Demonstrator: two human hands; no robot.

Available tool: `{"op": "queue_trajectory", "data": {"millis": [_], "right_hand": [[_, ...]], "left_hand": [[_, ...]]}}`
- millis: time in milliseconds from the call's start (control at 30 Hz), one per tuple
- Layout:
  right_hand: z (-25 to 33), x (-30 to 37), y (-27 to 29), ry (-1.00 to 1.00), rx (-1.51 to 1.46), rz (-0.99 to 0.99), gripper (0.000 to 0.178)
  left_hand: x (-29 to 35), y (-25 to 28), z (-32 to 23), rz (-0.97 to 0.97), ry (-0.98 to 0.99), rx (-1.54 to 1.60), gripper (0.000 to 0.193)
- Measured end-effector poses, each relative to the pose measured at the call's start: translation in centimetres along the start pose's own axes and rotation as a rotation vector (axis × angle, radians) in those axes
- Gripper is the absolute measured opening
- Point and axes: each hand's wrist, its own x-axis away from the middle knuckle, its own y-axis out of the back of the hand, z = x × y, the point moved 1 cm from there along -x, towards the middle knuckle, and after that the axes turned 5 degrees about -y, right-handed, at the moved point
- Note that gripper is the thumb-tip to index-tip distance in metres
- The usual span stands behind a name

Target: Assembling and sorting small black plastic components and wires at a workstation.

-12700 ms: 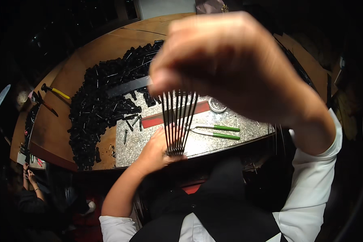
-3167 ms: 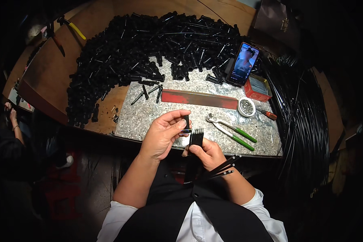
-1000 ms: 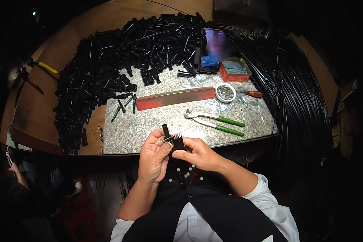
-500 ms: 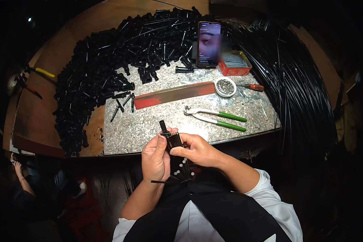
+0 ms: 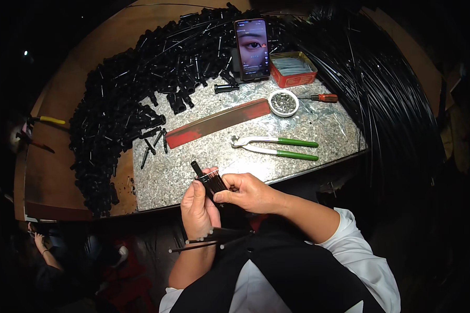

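Observation:
Between my hands, close to the table's near edge, is a dark bundle that looks like an umbrella frame: a black tubular hub (image 5: 195, 167) with thin black ribs (image 5: 215, 185) packed below it. My left hand (image 5: 194, 206) pinches the hub end, thumb in front and fingers behind. From the other side my right hand (image 5: 249, 193) grips the ribs between thumb and curled fingers. A pale thin line, perhaps wire, crosses the hub's rim. Pale-tipped rod ends (image 5: 196, 248) fan out over my left forearm; their link to the bundle is hidden.
Green-handled pincers (image 5: 274, 147) lie ahead, beyond them a worn red bar (image 5: 219, 124), a white bowl of small metal bits (image 5: 284, 92) and a screwdriver (image 5: 326, 97). A phone (image 5: 253, 49), red tin (image 5: 293, 79), heaped black tubular parts (image 5: 141, 78) and long black rods (image 5: 386, 99) surround these.
The hub tilts further left. The pale-tipped rod ends have swung left across my left forearm. Both hands keep their grip, while the whole view has shifted slightly.

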Motion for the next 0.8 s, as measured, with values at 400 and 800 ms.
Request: {"op": "queue_trajectory", "data": {"millis": [400,800], "right_hand": [[0.24,0.12,0.23,0.055,-0.010,0.040,0.026],[0.44,0.26,0.52,0.072,-0.053,0.061,0.025]], "left_hand": [[0.03,-0.45,-0.45,0.014,0.055,0.036,0.034],[0.28,-0.47,-0.16,0.041,0.066,-0.004,0.037]]}}
